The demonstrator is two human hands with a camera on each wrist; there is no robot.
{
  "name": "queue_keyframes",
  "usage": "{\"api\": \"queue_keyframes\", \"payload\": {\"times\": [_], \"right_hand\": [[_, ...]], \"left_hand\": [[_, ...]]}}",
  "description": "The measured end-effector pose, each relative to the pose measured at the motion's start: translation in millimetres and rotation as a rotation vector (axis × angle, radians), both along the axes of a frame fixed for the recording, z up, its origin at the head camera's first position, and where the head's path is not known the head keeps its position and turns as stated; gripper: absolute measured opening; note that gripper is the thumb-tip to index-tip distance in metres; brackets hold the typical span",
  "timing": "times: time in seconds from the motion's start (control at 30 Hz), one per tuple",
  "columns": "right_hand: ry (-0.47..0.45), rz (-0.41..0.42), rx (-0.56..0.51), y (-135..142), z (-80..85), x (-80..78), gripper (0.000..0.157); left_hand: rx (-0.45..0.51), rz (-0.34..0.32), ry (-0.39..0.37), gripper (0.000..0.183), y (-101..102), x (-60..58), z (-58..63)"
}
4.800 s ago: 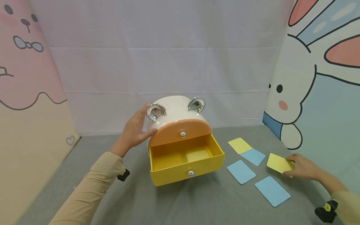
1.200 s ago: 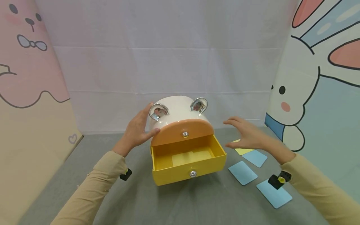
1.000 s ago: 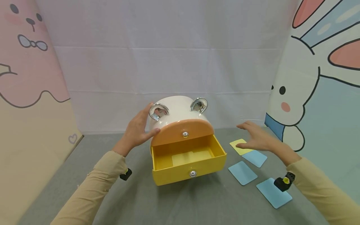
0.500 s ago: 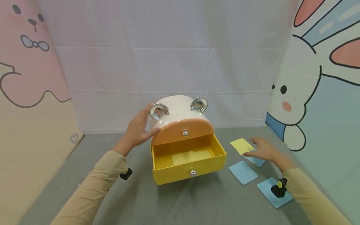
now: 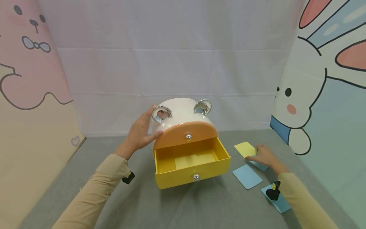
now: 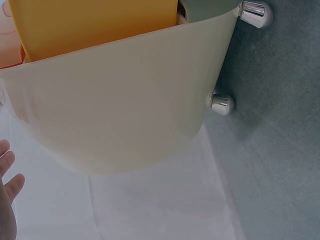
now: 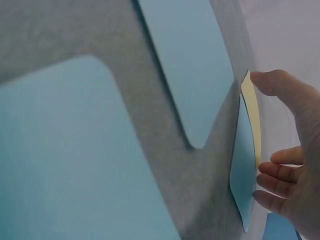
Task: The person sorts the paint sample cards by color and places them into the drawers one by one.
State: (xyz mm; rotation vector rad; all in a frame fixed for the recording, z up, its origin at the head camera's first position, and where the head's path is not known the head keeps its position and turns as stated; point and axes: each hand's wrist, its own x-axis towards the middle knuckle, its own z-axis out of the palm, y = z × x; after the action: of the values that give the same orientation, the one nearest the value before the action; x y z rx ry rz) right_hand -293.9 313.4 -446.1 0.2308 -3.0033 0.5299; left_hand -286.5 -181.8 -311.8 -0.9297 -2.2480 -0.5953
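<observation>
A white drawer box [image 5: 183, 109] with two chrome ears stands mid-table. Its orange upper drawer [image 5: 171, 136] is pushed in; the yellow lower drawer [image 5: 177, 180] is pulled out, with yellow cards [image 5: 187, 161] lying inside. My left hand [image 5: 138, 132] rests on the box's left side, thumb on the orange front, fingers near the left ear; those fingers [image 6: 14, 186] show at the left wrist view's edge. My right hand [image 5: 265, 157] is over a yellow card [image 5: 244, 148] and an overlapping blue card [image 5: 260, 165]. Thumb and fingers [image 7: 274, 195] are apart at the cards' edges.
Another blue card [image 5: 247, 176] lies between the drawer and my right hand. A further blue card [image 5: 283, 205] is partly hidden under the right wrist's black strap. White cloth [image 5: 177, 70] hangs behind the grey table [image 5: 128, 203]; printed panels flank it.
A yellow card once in my right hand's fingers now lies in the drawer. The right hand has gone from beside the drawer down to the remaining yellow and blue cards. The left hand stays put.
</observation>
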Motion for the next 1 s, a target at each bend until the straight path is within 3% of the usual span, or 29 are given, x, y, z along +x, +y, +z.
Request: {"api": "queue_keyframes", "payload": {"times": [0.2,0.27,0.6,0.83,1.0], "right_hand": [[-0.047,-0.065,0.039,-6,-0.6,-1.8,0.076],[-0.091,-0.091,0.051,-13,6.8,1.8,0.073],[-0.111,-0.148,0.099,-18,4.9,-5.2,0.065],[-0.054,-0.127,0.013,-14,3.9,-7.6,0.065],[-0.02,-0.085,-0.087,-11,6.7,-10.7,0.052]], "left_hand": [[0.002,-0.001,0.005,0.089,0,-0.5,0.4],[0.002,-0.002,0.007,0.089,0,-0.9,0.0],[0.013,-0.013,0.012,0.089,0,-1.9,-0.6],[0.006,-0.012,0.02,0.089,1,-3.2,-1.0],[0.002,-0.008,0.018,0.091,0,-2.8,-1.3]]}}
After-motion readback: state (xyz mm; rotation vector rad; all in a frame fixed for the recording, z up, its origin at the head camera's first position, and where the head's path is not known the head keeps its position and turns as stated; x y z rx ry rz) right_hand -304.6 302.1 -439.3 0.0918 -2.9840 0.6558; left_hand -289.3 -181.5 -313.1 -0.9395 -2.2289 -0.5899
